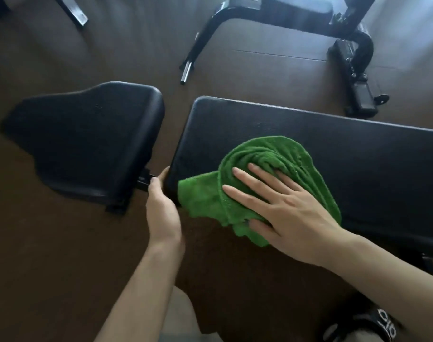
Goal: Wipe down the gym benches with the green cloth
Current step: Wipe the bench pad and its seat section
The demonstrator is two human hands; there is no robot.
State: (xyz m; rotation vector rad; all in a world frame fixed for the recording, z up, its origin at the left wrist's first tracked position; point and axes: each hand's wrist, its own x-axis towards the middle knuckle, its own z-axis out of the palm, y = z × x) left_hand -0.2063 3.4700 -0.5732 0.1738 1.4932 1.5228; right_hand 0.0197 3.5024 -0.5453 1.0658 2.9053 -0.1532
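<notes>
The long black padded gym bench pad (309, 144) runs from the middle of the view off to the right edge, and it serves as the landmark here. On its near left part lies the crumpled green terry cloth (257, 174), bunched into folds, with one flap hanging over the pad's near edge. The right hand (282, 208) lies flat on top of the cloth, fingers straight and spread wide, palm pressing the fabric down against the pad; the thumb rests on the overhanging part of the cloth. The left hand (161, 201) grips the pad's near left corner, just beside the cloth, with the thumb along the pad's end face and the fingers curled under, out of sight.

Left of the pad, across a narrow gap, sits a shorter black padded seat section (87, 139), wide at the end facing the pad and narrower at the far end. A black metal bracket (144, 182) shows in the gap between the two, just by the left hand.

Beyond the pad, on the dark brown floor (62, 243), stands another black bench frame with curved metal legs (284, 23), well apart from the pad. A chrome-tipped leg end (186, 74) of it points toward the pad's far left corner.
</notes>
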